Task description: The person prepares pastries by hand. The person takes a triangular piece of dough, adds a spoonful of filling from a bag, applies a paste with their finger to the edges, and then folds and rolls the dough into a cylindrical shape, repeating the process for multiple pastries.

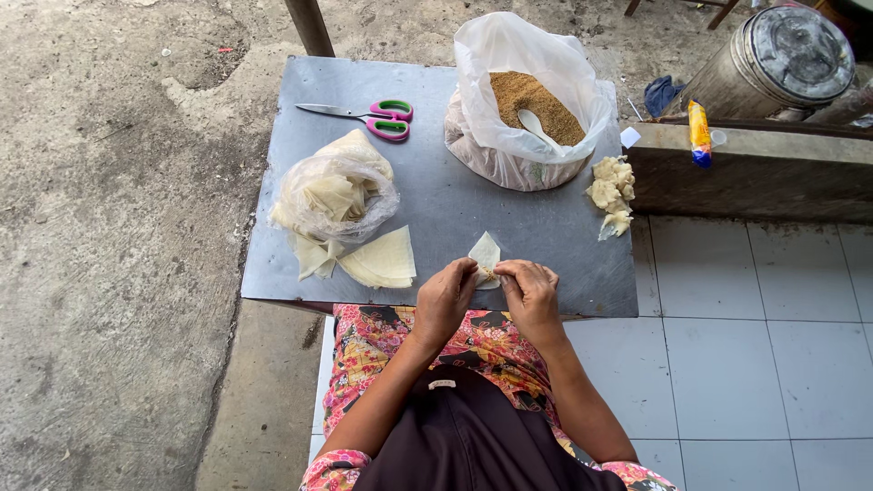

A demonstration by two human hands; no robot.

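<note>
From my feed, the grey surface (436, 227) sits low over the person's lap, half over rough concrete ground (118, 273) and half over white floor tiles (755, 345), with a metal drum (773, 59) beyond the ledge. The biggest thing on it, a plastic bag of brown crumbly filling (536, 105) with a white spoon (536, 125) resting in it, stands open at the far edge, probably for easy scooping. A smaller bag of pale wrapper sheets (335, 193) lies left, loose triangles (382, 259) spilling beside it, scissors (368, 116) behind. Finished pale lumps (611, 191) are parked right. At the near edge my left hand (446, 300) and right hand (529, 293) both pinch one small wrapper (486, 250), fingertips closed on its lower corner, seemingly folding it.
</note>
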